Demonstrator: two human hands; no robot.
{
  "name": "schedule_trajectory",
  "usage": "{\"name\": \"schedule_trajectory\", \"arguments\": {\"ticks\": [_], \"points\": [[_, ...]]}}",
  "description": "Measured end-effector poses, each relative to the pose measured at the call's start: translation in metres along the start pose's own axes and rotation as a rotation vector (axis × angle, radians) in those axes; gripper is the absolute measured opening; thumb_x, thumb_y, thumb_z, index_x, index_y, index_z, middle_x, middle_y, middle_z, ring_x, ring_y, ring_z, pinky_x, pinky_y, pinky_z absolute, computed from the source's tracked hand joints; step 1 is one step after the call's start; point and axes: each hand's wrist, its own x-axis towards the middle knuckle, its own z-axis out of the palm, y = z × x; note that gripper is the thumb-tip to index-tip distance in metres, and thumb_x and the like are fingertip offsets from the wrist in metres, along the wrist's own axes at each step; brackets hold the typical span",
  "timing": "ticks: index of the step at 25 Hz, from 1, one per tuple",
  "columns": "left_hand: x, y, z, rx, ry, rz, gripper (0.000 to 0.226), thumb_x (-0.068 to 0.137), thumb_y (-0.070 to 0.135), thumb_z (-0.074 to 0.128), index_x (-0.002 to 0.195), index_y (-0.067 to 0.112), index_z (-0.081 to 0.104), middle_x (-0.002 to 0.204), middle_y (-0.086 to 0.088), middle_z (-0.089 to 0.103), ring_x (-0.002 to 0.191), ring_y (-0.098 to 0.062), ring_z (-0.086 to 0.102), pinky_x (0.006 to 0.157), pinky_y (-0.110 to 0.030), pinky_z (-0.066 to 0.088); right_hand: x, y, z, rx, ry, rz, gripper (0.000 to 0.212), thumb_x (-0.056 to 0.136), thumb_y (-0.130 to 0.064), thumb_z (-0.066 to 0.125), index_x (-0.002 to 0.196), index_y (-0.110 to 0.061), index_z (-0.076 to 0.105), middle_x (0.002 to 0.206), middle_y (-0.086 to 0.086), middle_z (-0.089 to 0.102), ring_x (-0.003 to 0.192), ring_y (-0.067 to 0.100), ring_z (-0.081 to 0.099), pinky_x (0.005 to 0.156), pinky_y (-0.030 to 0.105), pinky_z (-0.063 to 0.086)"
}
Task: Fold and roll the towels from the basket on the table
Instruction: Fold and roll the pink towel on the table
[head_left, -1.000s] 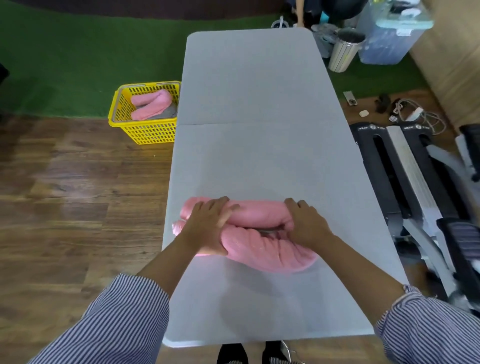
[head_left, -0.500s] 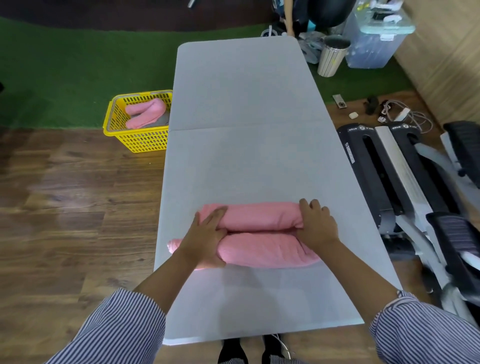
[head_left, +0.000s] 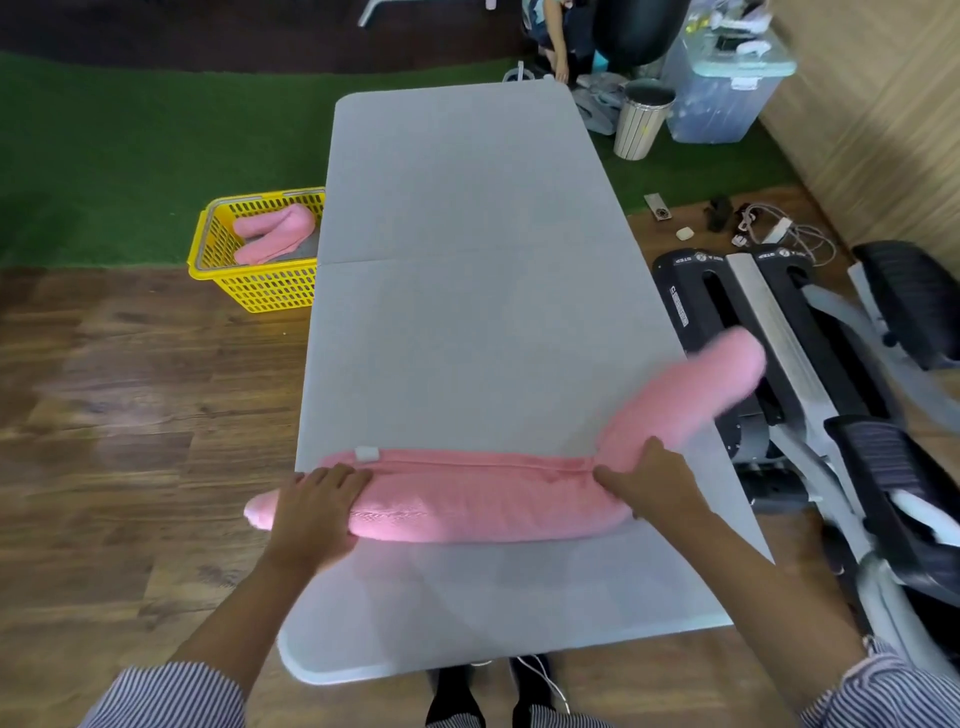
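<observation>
The pink towel roll (head_left: 478, 499) is pinned on the counter (head_left: 467, 312) by the flat left hand (head_left: 317, 512), its right end (blurred) gripped by the right hand (head_left: 649, 480), likely for straightening.

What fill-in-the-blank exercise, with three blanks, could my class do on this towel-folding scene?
1. The towel on the grey table is ____ in colour.
2. The basket on the floor is ____ in colour.
3. The towel's flung-up end sticks out past the person's ____ hand, while the other hand rests on the opposite end.

Missing words: pink; yellow; right
</observation>
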Motion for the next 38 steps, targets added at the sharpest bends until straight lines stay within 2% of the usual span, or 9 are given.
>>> {"name": "schedule_trajectory", "arguments": {"ticks": [5,8,11,14,16,20,24,32,38], "points": [[0.003,0.026,-0.005,0.022,-0.015,0.074,0.083,0.035,0.055,0.064,0.11,0.02,0.055,0.106,-0.002,0.066,0.091,-0.025,0.067,0.081,-0.059,0.048,-0.018,0.01,-0.019,-0.339,0.098,0.013,0.065,0.084,-0.071,0.035,0.073,-0.009,0.051,0.069,0.003,0.056,0.063,0.018,0.053,0.056,0.028,0.036],[0.015,0.061,-0.009,-0.02,-0.106,0.199,0.087,0.056,0.06,0.054,0.131,0.016,0.047,0.138,-0.002,0.051,0.128,-0.022,0.049,0.106,-0.064,0.024,-0.001,0.011,-0.015,-0.6,0.365,-0.364,0.058,0.082,-0.06,0.043,0.091,-0.004,0.055,0.092,0.011,0.06,0.086,0.029,0.056,0.071,0.039,0.041],[0.036,0.075,-0.011,-0.038,-0.28,0.15,0.097,0.062,0.063,0.045,0.145,0.016,0.028,0.159,0.001,0.017,0.148,-0.016,0.011,0.115,-0.061,0.0,0.023,0.018,-0.019,-0.746,0.143,-0.663,0.073,0.073,-0.059,0.025,0.122,-0.013,0.054,0.134,0.01,0.051,0.127,0.028,0.043,0.1,0.056,0.032],[0.045,0.073,-0.014,-0.045,-0.274,0.13,0.085,0.06,0.06,0.049,0.134,0.02,0.04,0.144,0.001,0.041,0.135,-0.018,0.039,0.113,-0.06,-0.002,0.035,0.029,-0.023,-0.792,-0.07,-0.641,0.087,0.07,-0.063,0.005,0.137,-0.021,0.04,0.141,0.0,0.044,0.134,0.021,0.033,0.11,0.05,0.015],[0.039,0.067,-0.012,0.038,-0.098,0.211,0.071,0.057,0.058,0.056,0.116,0.019,0.052,0.109,0.002,0.058,0.1,-0.021,0.062,0.107,-0.057,0.016,0.035,0.031,-0.022,-0.727,-0.02,-0.645,0.08,0.07,-0.06,0.009,0.123,-0.017,0.051,0.117,0.002,0.055,0.112,0.024,0.048,0.104,0.045,0.024],[0.019,0.058,-0.006,0.023,0.072,0.126,0.066,0.051,0.055,0.054,0.105,0.018,0.051,0.081,0.002,0.053,0.063,-0.024,0.058,0.075,-0.041,0.032,0.038,0.047,-0.012,-0.601,0.248,-0.756,0.044,0.08,-0.051,0.028,0.089,-0.016,0.053,0.083,-0.001,0.048,0.077,0.024,0.047,0.072,0.035,0.031],[0.01,0.056,0.004,0.079,0.018,0.152,0.072,0.05,0.058,0.053,0.113,0.022,0.05,0.091,-0.001,0.052,0.06,-0.023,0.057,0.068,-0.038,0.036,0.038,0.063,-0.009,-0.551,0.204,-0.843,0.038,0.088,-0.051,0.029,0.101,-0.023,0.053,0.085,-0.004,0.043,0.076,0.02,0.044,0.072,0.034,0.028],[-0.012,0.027,0.0,0.143,0.019,0.329,0.077,0.052,0.06,0.056,0.117,0.019,0.055,0.111,0.0,0.058,0.09,-0.023,0.057,0.076,-0.046,0.044,0.037,0.081,-0.046,-0.794,-0.034,-0.902,0.078,0.063,-0.057,0.049,0.131,-0.02,0.048,0.128,0.0,0.048,0.114,0.021,0.044,0.101,0.04,0.037],[-0.025,0.003,-0.015,0.187,0.096,0.331,0.064,0.052,0.04,0.07,0.111,0.023,0.052,0.092,-0.003,0.054,0.072,-0.026,0.054,0.062,-0.037,0.036,0.038,0.084,-0.075,-0.926,0.177,-0.823,0.057,0.047,-0.048,0.081,0.091,-0.016,0.065,0.081,0.002,0.058,0.06,0.022,0.058,0.048,0.034,0.046]]}}
